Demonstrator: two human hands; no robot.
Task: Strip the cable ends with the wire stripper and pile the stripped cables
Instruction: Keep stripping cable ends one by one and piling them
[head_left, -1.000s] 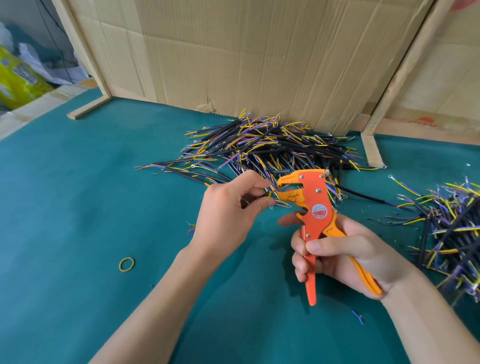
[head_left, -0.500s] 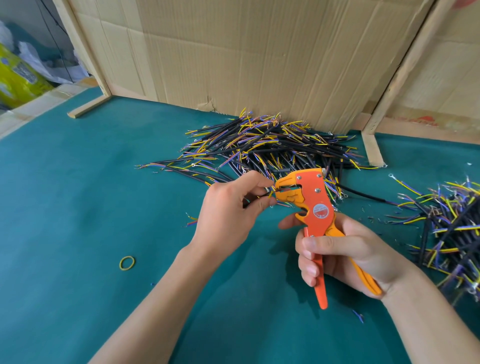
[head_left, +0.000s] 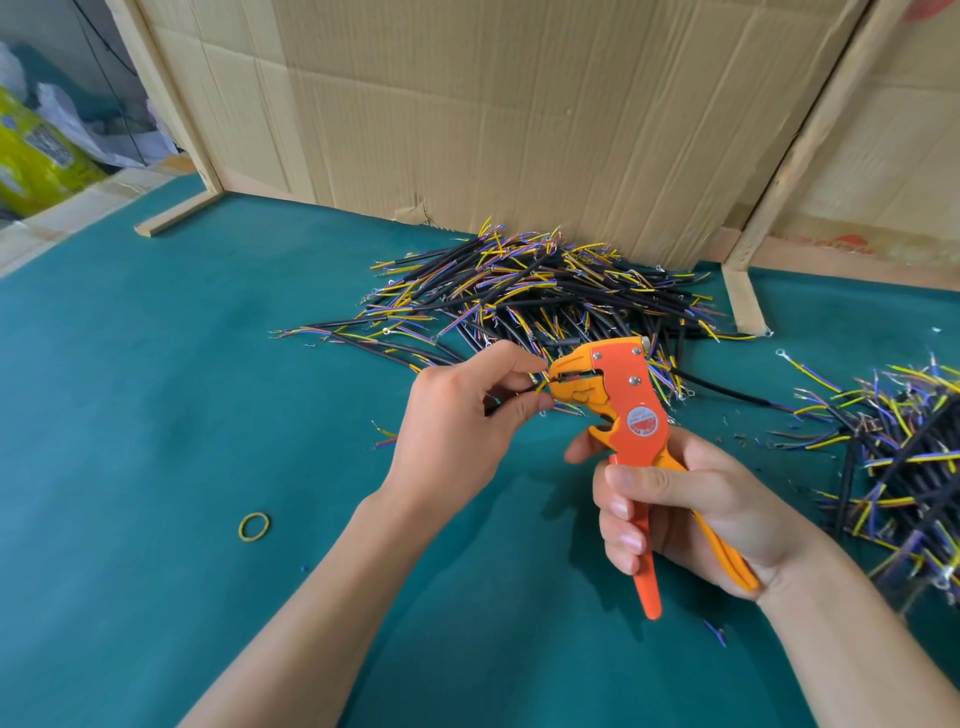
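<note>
A cardboard wall (head_left: 519, 114) stands along the far edge of the green bench (head_left: 156, 415), probably as a backstop so cables cannot slide off. Against it, at the middle far side, lies the large pile of cables (head_left: 540, 296), black jackets with yellow and purple cores; a second heap (head_left: 904, 457) sits at the right edge. Which is the stripped pile I cannot tell for certain, though keeping two heaps well apart suggests done and undone stock are separated.

The right hand (head_left: 691, 504) grips the orange wire stripper (head_left: 631, 410) with its fingers curled round both handles, head up and pointing left, so its mouth meets the other hand. The left hand (head_left: 457, 431) pinches one cable (head_left: 540, 387) between thumb and forefinger close to its end, feeding the yellow core into the stripper's mouth; the short grip likely keeps the thin wire from bending.

A round red label (head_left: 640, 420) sits on the tool's body; its writing is too small to read. A yellow rubber band (head_left: 254, 527) lies near left, likely from a bundle.
</note>
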